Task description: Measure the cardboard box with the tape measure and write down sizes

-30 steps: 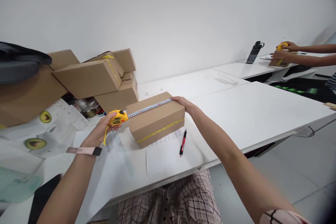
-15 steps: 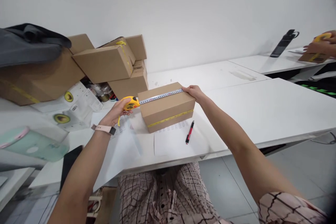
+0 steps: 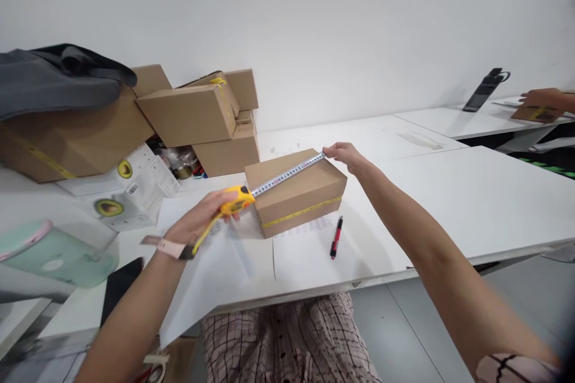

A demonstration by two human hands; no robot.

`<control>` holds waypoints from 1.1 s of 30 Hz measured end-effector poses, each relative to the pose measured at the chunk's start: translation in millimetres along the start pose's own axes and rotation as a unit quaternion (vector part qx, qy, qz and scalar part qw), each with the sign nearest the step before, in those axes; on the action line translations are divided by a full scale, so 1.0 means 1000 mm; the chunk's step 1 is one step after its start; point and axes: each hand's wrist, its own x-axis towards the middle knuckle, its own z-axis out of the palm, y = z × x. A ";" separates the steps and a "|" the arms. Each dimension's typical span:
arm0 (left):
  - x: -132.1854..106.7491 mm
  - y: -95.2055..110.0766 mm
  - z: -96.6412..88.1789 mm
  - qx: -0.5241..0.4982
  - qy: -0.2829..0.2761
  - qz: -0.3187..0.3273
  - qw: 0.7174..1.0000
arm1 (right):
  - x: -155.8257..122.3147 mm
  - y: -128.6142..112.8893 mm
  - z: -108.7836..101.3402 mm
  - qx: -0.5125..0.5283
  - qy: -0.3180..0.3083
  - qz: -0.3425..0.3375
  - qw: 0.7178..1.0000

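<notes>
A cardboard box with a yellow tape band sits on sheets of paper on the white table. My left hand grips the yellow tape measure case at the box's near-left corner. The white tape blade runs diagonally across the box top. My right hand pinches the blade's end just off the far right corner.
A red and black pen lies on the paper right of the box. Stacked cardboard boxes, avocado-printed packages and a mint container crowd the left. Another person's hand rests on a small box at the far right table.
The tape now crosses the box top diagonally rather than along its far edge. My left hand swung the case towards me; my right hand lifted slightly off the far corner.
</notes>
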 end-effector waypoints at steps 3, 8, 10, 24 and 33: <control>-0.033 -0.006 0.051 -0.060 -0.135 -0.013 0.989 | 0.008 -0.026 0.006 -0.025 -0.036 -0.072 0.996; -0.050 -0.029 0.154 -0.292 -0.172 -0.042 0.940 | 0.002 -0.047 0.040 -0.082 -0.156 -0.065 0.982; -0.040 -0.032 0.182 -0.342 -0.146 -0.031 0.928 | 0.000 -0.048 0.056 -0.090 -0.180 -0.040 0.979; -0.020 -0.016 0.255 -0.397 -0.013 -0.066 0.915 | 0.029 -0.027 0.072 -0.093 -0.218 0.013 0.971; -0.022 -0.011 0.237 -0.360 -0.031 -0.063 0.930 | 0.007 -0.020 0.053 -0.041 -0.182 -0.083 0.979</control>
